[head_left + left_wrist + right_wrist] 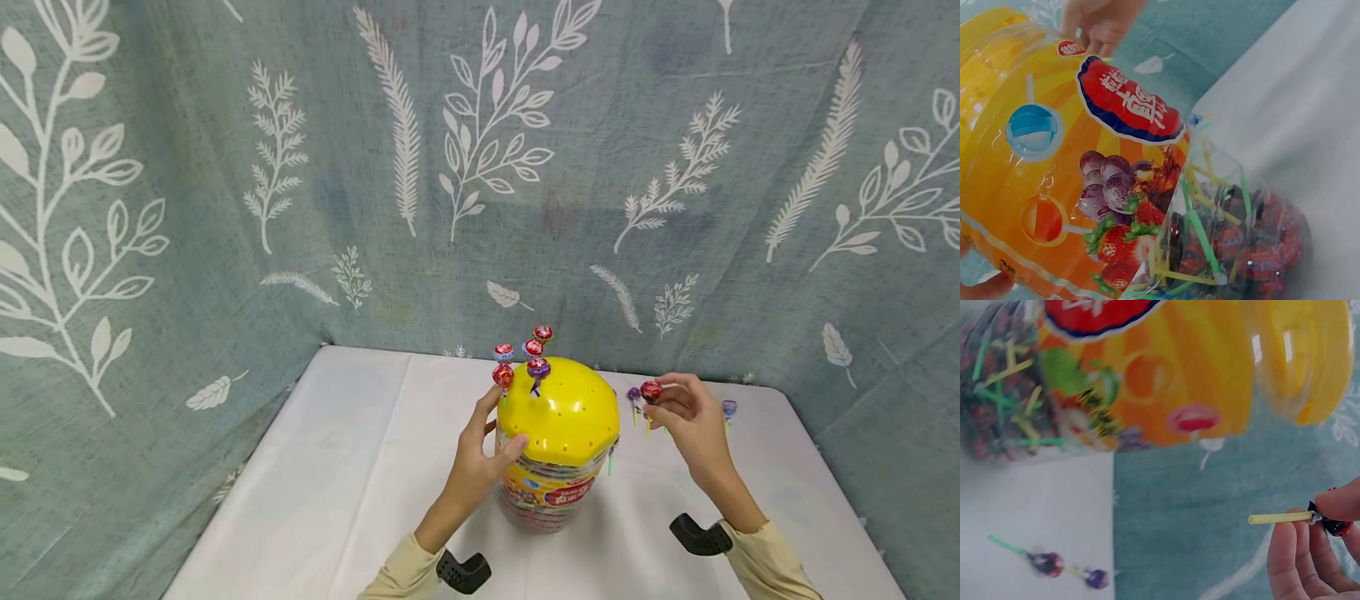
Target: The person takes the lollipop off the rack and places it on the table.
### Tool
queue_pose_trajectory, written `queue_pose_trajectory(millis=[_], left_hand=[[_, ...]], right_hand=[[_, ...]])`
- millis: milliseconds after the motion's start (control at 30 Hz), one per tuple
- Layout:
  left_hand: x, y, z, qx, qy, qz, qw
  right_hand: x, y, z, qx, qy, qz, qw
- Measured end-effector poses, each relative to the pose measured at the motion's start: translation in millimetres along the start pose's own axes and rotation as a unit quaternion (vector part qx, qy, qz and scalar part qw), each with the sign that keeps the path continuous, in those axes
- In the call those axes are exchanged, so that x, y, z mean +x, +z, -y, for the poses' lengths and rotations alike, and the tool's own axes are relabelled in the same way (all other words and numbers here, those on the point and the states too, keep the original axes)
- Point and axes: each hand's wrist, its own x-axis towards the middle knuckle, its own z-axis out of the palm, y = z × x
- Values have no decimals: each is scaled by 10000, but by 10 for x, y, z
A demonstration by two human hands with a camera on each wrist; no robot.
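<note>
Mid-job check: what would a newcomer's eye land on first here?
Probably the bright yellow lid atop the lollipop jar, standing on the white table. Then five wrapped lollipops sticking up at the lid's left rear, and the right hand to the jar's right, pinching a red-wrapped lollipop.

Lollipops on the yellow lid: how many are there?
5: red lollipop at left, blue-red one behind it; purple one further right, another behind it, another farthest back. Some may be hidden.
</note>
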Motion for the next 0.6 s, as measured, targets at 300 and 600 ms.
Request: queue_pose_trajectory(millis=[300, 600], left_hand=[[51, -12, 85, 479, 404, 76, 9980], [119, -74, 51, 817, 723, 214, 9938]], right_hand=[[-49, -27, -275, -394, 562, -34, 9976], [-36, -61, -861, -410, 582, -78, 9974]])
